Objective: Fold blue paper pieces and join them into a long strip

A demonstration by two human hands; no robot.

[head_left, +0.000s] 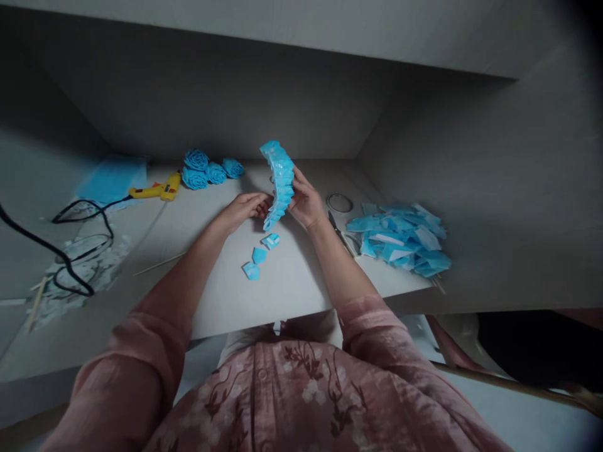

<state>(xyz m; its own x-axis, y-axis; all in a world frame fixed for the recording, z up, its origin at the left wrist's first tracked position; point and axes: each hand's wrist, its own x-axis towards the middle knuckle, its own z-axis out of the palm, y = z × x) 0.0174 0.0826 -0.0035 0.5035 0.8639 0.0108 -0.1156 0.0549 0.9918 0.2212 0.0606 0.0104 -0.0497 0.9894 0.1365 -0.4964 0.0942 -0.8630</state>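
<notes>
A curved blue pleated strip point(281, 179) is held up over the white tabletop, its ruffled pieces overlapping in an arc. My right hand point(305, 199) grips it from the right side, partly behind it. On the strip's left, my left hand point(246, 208) has its fingers closed close to the lower part; whether they pinch anything is hidden. Just below lie small folded blue pieces point(259, 255) in a short row on the table.
Blue rosettes point(207, 169) and a yellow glue gun point(162, 188) with a black cord stand at the back left, near blue sheets point(113, 179). Right: a metal ring point(340, 202), scissors point(343, 235), a heap of blue pieces point(400, 238). Cardboard walls point(226, 94) enclose the table point(292, 276).
</notes>
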